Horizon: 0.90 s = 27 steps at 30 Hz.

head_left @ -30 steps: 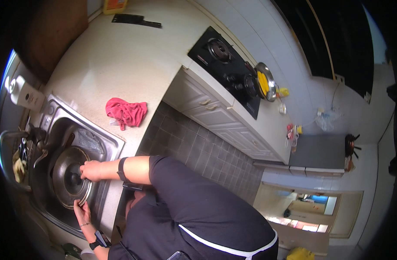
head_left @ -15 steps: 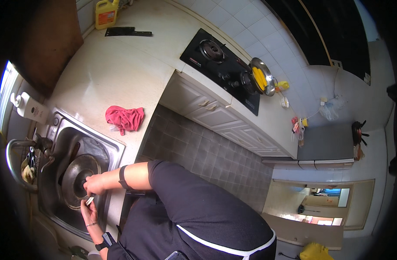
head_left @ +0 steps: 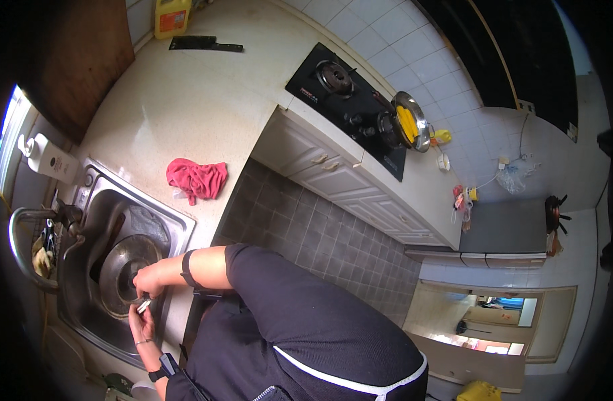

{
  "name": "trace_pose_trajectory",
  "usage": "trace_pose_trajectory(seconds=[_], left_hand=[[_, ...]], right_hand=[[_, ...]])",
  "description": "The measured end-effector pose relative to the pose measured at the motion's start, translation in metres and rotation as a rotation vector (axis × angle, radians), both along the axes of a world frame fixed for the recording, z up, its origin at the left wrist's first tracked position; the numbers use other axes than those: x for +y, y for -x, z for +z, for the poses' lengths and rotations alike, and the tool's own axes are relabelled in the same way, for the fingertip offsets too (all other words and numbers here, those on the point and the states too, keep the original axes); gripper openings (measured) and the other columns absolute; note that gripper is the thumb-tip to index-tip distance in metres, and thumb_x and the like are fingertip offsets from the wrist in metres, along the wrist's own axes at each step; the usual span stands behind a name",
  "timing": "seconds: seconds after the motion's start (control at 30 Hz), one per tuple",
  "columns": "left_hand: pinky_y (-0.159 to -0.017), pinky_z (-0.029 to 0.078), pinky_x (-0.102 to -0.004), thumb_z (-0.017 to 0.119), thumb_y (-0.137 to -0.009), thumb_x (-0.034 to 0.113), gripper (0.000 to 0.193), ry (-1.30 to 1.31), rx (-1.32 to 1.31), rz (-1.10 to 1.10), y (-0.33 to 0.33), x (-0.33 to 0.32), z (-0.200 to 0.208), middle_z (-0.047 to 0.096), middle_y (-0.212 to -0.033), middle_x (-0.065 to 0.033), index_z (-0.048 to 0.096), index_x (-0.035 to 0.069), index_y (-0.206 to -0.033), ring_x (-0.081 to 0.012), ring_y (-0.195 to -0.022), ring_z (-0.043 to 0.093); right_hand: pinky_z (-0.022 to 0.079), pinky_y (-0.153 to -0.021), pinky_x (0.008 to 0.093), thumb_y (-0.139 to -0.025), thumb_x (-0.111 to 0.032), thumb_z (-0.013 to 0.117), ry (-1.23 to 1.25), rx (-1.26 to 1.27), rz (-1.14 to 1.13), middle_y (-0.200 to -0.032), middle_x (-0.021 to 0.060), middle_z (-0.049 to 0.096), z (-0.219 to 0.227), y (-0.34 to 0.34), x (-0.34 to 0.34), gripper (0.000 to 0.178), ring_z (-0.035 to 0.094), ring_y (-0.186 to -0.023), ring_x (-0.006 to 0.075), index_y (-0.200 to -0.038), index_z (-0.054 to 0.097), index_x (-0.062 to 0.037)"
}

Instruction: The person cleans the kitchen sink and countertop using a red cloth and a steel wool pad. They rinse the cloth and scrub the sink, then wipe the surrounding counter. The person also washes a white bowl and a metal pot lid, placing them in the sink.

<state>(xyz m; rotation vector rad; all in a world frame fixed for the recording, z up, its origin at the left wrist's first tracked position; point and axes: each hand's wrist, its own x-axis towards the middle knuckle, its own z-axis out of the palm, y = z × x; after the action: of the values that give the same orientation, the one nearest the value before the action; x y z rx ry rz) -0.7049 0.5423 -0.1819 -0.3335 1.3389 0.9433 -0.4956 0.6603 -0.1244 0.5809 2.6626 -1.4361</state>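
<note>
Both of my hands are together over the steel sink [head_left: 179,234]. My left hand [head_left: 141,325], with fingers curled, holds a small whitish, shiny object [head_left: 144,306] whose kind I cannot make out. Right above it, my right hand [head_left: 148,281] is closed with its fingertips pointing down; what it grips, if anything, is hidden. Below the hands, in the basin, lies a round dark pan [head_left: 114,277] with a lighter rim. A dark long handle or tool [head_left: 112,234] lies beside it.
A curved faucet [head_left: 19,234] and a white pump bottle [head_left: 49,159] stand by the sink. On the counter lie a red cloth [head_left: 198,179] and a black cleaver [head_left: 206,43], near a yellow jug [head_left: 171,19]. A pan with yellow pieces [head_left: 406,123] sits on the gas stove [head_left: 356,107].
My hands stay together over the sink and have shifted slightly, with the whitish object a little further from the pan's middle. The whole view has moved slightly.
</note>
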Motion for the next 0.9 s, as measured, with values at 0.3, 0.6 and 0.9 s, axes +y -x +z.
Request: trace_pose_trajectory(seconds=[0.3,0.6,0.9], left_hand=[[-0.048,0.055,-0.0221,0.054,-0.092,0.017,0.019,0.044,-0.048,-0.020,-0.017,0.001,0.052,0.063,-0.069,-0.0071,0.056,0.000,-0.084,-0.0158,-0.050,0.061],[-0.048,0.059,-0.0261,0.049,-0.090,0.007,0.012,0.005,0.082,0.190,-0.050,0.007,0.080,0.061,-0.071,-0.0134,0.052,-0.005,-0.090,-0.0210,-0.053,0.063],[-0.052,0.060,-0.0292,0.052,-0.089,0.005,0.016,-0.048,0.161,0.251,-0.042,-0.005,0.099,0.064,-0.080,-0.0163,0.054,-0.009,-0.096,-0.0236,-0.062,0.066]], right_hand=[[0.055,-0.072,0.0444,-0.074,-0.012,0.062,-0.015,-0.251,-0.189,-0.084,0.0118,0.070,-0.003,-0.036,0.021,0.019,0.068,-0.083,0.0351,-0.089,0.074,-0.0129],[0.051,-0.087,0.0366,-0.073,-0.003,0.074,0.055,0.003,-0.146,-0.100,0.0123,0.066,0.014,-0.044,0.023,0.036,0.063,-0.096,0.0296,-0.109,0.070,-0.0069],[0.050,-0.087,0.0348,-0.076,-0.006,0.074,0.002,0.188,-0.142,-0.102,0.0104,0.063,0.020,-0.028,0.020,0.036,0.061,-0.097,0.0276,-0.112,0.070,-0.0110]])
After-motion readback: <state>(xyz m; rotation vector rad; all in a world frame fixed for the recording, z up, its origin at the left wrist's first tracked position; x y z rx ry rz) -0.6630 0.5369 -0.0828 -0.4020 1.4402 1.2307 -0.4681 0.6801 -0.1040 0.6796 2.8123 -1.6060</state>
